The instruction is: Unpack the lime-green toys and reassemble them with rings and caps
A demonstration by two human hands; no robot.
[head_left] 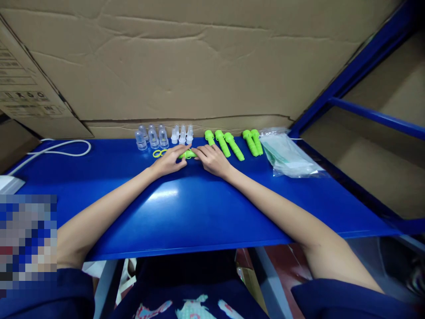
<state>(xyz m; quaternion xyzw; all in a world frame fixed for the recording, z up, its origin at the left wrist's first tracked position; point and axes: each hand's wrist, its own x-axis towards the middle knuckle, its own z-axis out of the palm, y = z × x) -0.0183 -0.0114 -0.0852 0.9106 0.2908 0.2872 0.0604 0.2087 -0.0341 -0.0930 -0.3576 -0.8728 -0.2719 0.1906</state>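
My left hand (168,161) and my right hand (212,159) meet at the back middle of the table. Between their fingers is a bright green plastic tube (188,154), gripped at both ends and partly hidden by the fingers. Just left of my left hand lie yellow rings (156,153). Behind them stand several clear plastic cups (153,138), and to their right several narrow clear nozzles (182,135). Beyond my right hand, several green ribbed tubes with wider ends (234,146) lie in a loose row, one of them partly covered by the hand.
A clear plastic bag (288,153) with something pale inside lies at the right of the blue table (186,212). On the left, a white cable (66,153) loops near a white object (9,184). Cardboard (186,66) walls the back, and a blue frame (375,117) borders the right.
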